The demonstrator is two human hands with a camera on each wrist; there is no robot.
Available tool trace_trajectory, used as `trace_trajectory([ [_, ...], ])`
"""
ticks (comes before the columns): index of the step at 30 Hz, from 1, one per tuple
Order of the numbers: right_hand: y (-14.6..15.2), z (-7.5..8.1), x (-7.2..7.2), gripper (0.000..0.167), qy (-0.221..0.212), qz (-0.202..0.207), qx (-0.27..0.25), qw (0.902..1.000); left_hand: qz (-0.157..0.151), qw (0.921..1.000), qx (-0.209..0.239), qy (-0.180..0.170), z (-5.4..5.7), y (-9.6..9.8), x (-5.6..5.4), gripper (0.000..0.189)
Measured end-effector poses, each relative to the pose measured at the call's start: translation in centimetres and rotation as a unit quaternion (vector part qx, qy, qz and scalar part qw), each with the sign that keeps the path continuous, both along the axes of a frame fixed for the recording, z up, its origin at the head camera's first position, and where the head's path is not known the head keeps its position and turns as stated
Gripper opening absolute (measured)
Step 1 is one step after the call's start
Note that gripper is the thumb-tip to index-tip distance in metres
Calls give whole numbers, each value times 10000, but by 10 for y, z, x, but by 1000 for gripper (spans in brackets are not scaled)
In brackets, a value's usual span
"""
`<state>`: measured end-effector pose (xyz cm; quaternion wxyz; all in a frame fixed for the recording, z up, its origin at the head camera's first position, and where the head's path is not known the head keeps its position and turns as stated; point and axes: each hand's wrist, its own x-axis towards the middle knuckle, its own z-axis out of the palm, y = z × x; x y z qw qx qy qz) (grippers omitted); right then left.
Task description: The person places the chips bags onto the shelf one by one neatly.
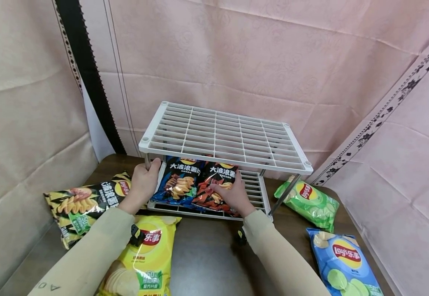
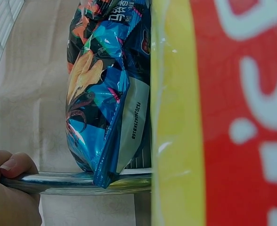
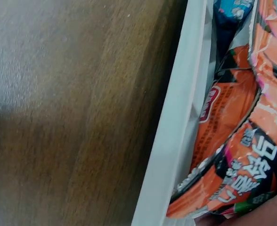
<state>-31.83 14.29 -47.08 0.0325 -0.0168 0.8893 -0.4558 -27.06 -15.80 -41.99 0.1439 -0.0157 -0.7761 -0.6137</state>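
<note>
A white two-tier rack with metal posts stands at the back of the table. My left hand grips its front left post, fingers curled round the metal. On the lower shelf a blue bag of potato chips stands leaning back at the left. Right beside it leans a red bag of potato chips, shown orange in the right wrist view. My right hand holds this red bag by its right side, thumb across the front. The upper shelf hides the tops of both bags.
A black chip bag and a yellow chip bag lie at the left, partly behind my left arm. Green and light blue chip bags lie at the right. Pink cloth hangs behind the dark wooden table.
</note>
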Motion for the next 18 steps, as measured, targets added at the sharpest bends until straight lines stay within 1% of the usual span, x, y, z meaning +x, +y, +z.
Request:
trace_trajectory([
  [5,4,8,9,119,-17,75,133,9999,-37,10000,-1,-6,1,0,-1,67],
  [7,7,13,14,118,32,120,305,9995,-42,10000,3,-15,1,0,-1,67],
  [13,20,28,35,111,486,476,879,9938,17,10000,-77,-26,1,-2,-1,67],
  [18,36,33,53,107,803,810,1191,9863,-12,10000,-95,-14,-1,-1,-1,67],
])
